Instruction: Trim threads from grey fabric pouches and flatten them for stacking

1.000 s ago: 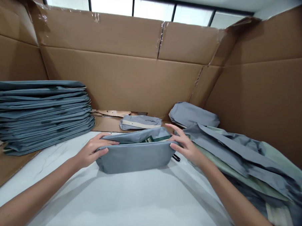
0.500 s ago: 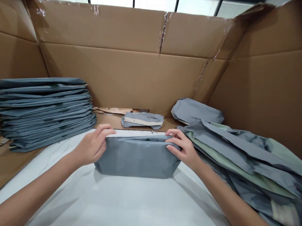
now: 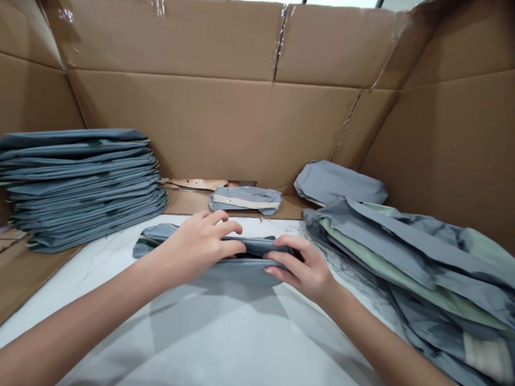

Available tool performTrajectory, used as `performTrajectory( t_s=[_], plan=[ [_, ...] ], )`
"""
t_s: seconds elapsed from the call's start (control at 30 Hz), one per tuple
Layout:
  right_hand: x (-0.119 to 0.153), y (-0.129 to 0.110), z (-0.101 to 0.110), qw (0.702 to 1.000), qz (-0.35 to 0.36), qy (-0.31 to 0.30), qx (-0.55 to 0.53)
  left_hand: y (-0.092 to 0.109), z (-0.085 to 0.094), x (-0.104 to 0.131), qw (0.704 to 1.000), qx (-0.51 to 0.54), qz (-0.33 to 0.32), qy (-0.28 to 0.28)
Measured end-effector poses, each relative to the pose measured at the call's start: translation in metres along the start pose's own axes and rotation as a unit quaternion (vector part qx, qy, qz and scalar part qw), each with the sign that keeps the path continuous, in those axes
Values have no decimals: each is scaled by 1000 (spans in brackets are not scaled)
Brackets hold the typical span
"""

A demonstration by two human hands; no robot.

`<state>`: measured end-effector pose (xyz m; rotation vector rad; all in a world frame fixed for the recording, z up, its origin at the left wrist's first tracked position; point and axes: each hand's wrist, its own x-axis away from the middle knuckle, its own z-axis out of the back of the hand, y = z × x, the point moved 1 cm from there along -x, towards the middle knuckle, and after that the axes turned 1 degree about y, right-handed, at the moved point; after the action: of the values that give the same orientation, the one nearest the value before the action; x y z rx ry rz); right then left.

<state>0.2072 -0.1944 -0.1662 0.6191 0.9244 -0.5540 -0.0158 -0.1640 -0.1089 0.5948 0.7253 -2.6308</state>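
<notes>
A blue-grey fabric piece [image 3: 241,272] lies across the middle of the white tabletop, its long opening turned upward between my hands. My left hand [image 3: 204,242] rests over its left part, with thumb and fingers pinching the edge near the middle. At the right end, my right hand [image 3: 301,263] grips the rim between thumb and fingers. The fabric's left end, with a dark green and pale edge, sticks out behind my left wrist. Part of the opening is hidden by my fingers.
A tall stack of folded blue-grey pieces [image 3: 87,185] stands at the left. Loose grey and green fabric [image 3: 416,262] is heaped at the right, a grey bundle [image 3: 339,182] behind it. A small grey bundle [image 3: 244,199] lies before the cardboard wall [image 3: 209,128].
My left hand has moved right, from the fabric's left end to near its middle. The front panel that stood upright is now tipped and lower, and the opening shows wider.
</notes>
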Motion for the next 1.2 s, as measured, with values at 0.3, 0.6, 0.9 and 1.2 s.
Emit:
performTrajectory(
  t_s=[0.3, 0.6, 0.9, 1.2],
  plan=[
    [10, 9, 4, 998, 47, 5, 36, -1, -12, 36, 990, 79, 47, 104],
    [12, 13, -12, 995, 65, -59, 36, 5, -36, 68, 981, -43, 0, 187],
    [23, 18, -13, 975, 199, -75, 65, 21, -44, 77, 986, -84, -22, 146],
    [33, 28, -19, 984, 160, -37, 65, -8, -57, 103, 978, -191, -32, 84]
  ],
)
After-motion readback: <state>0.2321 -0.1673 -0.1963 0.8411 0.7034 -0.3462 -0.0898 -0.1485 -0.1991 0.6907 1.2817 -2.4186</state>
